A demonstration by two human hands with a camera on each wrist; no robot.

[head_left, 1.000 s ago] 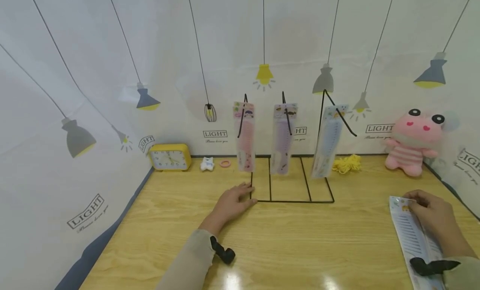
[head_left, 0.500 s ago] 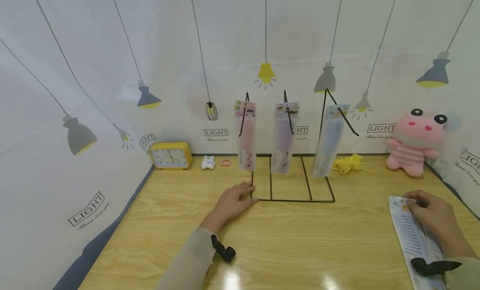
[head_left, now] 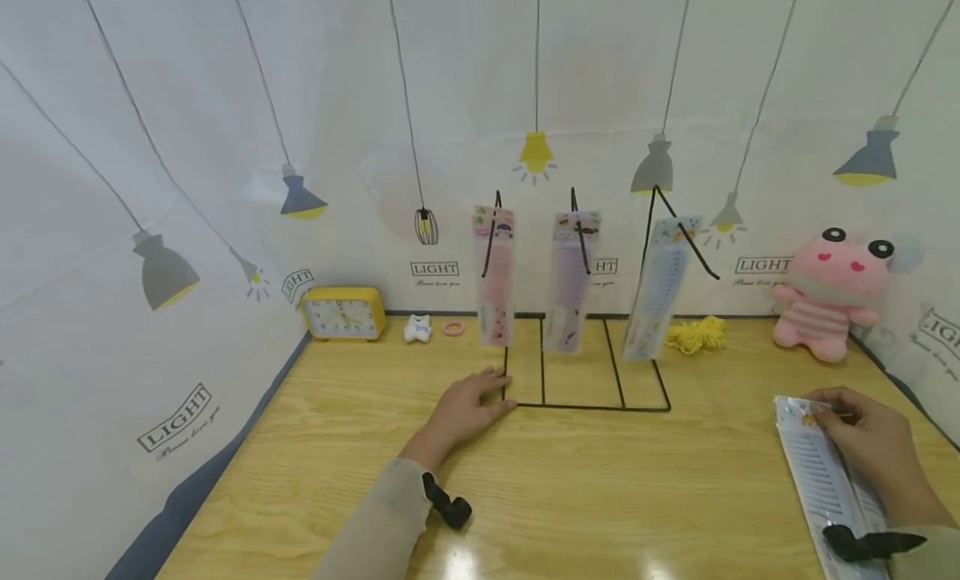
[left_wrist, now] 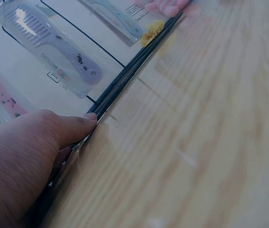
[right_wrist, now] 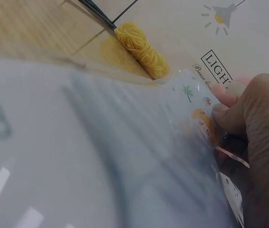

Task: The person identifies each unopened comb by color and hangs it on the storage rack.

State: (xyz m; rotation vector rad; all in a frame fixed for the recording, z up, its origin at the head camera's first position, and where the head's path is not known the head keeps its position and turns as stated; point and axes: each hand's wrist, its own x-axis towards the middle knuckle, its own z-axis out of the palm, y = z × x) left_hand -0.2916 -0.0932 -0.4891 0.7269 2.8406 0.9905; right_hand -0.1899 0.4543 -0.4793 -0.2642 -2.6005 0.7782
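Note:
My left hand (head_left: 467, 407) rests at the front left corner of a black wire display rack (head_left: 585, 407); its thumb and fingers touch the bars. From the rack's hooks hang a pink comb (head_left: 495, 280), a purple comb (head_left: 567, 284) and a blue comb (head_left: 660, 288), each in a clear packet. At the far right, my right hand (head_left: 873, 438) pinches the top of a packaged pale blue comb (head_left: 817, 472). In the right wrist view, a further packet edge (right_wrist: 232, 194) shows beneath the hand. The wrist and strap hide the comb's lower part.
A yellow clock (head_left: 342, 313), a small white figure (head_left: 417, 328) and a pink ring (head_left: 453, 328) stand left of the rack along the back wall. Yellow yarn (head_left: 696, 336) and a pink plush toy (head_left: 831, 297) are to its right. Wooden table (head_left: 585, 497) lies in front.
The right hand tilts the packaged comb very slightly, its top shifting a little left. My left hand keeps its place at the rack. The head view shifts slightly.

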